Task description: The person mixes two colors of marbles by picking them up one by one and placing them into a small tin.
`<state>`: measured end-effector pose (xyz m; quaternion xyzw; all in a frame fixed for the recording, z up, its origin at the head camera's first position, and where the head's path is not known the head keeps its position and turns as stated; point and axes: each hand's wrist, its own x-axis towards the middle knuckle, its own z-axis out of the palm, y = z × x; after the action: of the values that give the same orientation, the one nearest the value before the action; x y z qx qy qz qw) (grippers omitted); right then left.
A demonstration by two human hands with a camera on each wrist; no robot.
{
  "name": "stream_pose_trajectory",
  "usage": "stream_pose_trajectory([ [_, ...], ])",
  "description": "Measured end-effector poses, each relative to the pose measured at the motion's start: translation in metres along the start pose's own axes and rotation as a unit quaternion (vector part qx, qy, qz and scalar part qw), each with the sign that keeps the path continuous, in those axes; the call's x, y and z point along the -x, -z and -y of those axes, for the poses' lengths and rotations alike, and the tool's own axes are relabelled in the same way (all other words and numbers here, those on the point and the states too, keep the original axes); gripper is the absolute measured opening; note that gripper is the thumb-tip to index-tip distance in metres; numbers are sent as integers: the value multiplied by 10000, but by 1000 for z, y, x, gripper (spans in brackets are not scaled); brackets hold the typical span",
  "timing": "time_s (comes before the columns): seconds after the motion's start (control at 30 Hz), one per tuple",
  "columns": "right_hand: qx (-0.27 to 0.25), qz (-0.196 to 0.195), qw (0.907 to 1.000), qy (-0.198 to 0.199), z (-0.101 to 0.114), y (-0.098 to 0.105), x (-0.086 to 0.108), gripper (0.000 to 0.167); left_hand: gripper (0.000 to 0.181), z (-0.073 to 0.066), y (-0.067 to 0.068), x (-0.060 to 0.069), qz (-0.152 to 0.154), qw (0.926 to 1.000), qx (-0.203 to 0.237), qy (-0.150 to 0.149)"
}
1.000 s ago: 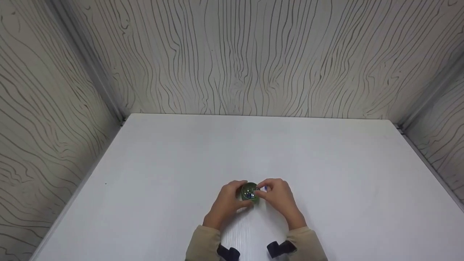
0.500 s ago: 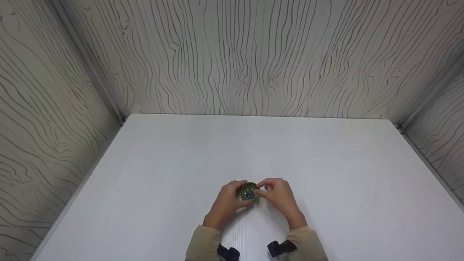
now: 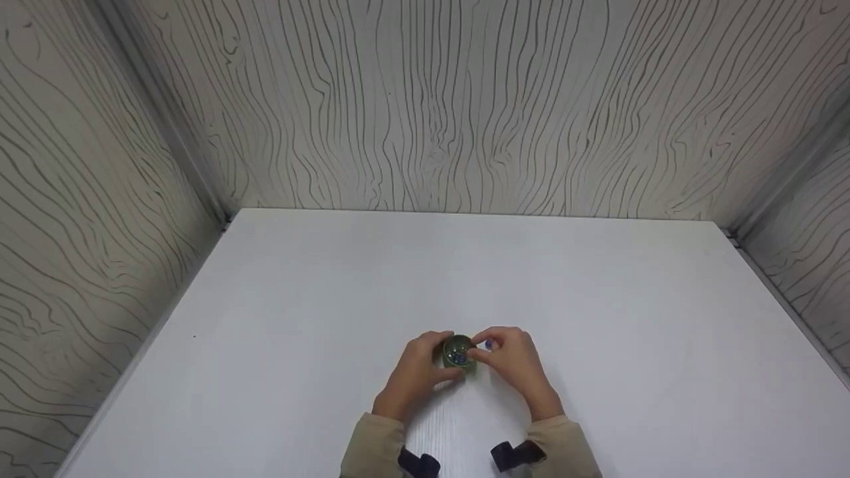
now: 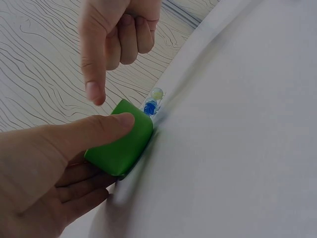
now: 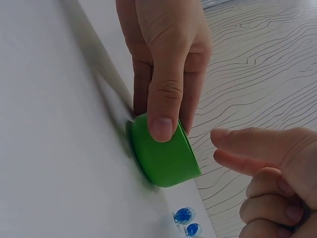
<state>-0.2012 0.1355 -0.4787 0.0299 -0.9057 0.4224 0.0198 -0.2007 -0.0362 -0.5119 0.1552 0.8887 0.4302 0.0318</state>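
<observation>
In the head view, my left hand (image 3: 416, 367) holds a small green cup (image 5: 166, 158) upright on the white table. Its thumb presses the near side and the other fingers go round behind. Several shiny glass marbles (image 3: 458, 357) lie inside the cup. My right hand (image 3: 511, 358) hangs over the cup's right rim, thumb and forefinger stretched toward each other, the other fingers curled. Whether anything is between those two fingertips cannot be made out. Beside the cup, blue-and-clear marbles (image 5: 184, 215) rest on the table, partly hidden by my right hand in the head view.
The white table (image 3: 299, 285) reaches to a back wall panel (image 3: 425, 106) with a wood-grain pattern. Similar panels stand at the left and right, with grey metal strips at the corners. Black wrist mounts (image 3: 418, 463) show at both tan sleeves.
The right thumb and forefinger shift very slightly over the cup's rim. My left hand and the cup stay in place.
</observation>
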Motion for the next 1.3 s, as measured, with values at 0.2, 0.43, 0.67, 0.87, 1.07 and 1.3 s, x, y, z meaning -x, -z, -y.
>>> stream_pose_trajectory([
  [0.2, -81, 14, 10000, -13, -1, 2, 0, 14, 57, -1, 1, 0, -9, 9999, 94, 38],
  [0.43, -73, -19, 9998, -159, -2, 5, -1, 16, 57, -1, 1, -1, 17, 9999, 143, -25],
  [0.67, -96, 68, 9993, -346, -5, 9, -1, 19, 58, -1, 2, -1, 30, 9999, 132, -28],
  [0.87, -88, 24, 9992, -401, -10, 11, -2, 22, 59, 0, 1, -1, 32, 9998, 195, 5],
  [1.07, -135, 36, 9989, -455, -13, 13, -3, 22, 62, -1, 1, 0, 35, 9998, 190, 74],
  [1.3, -106, 60, 9982, -586, -15, 12, -3, 21, 62, -2, 0, 2, 27, 9998, 142, 106],
])
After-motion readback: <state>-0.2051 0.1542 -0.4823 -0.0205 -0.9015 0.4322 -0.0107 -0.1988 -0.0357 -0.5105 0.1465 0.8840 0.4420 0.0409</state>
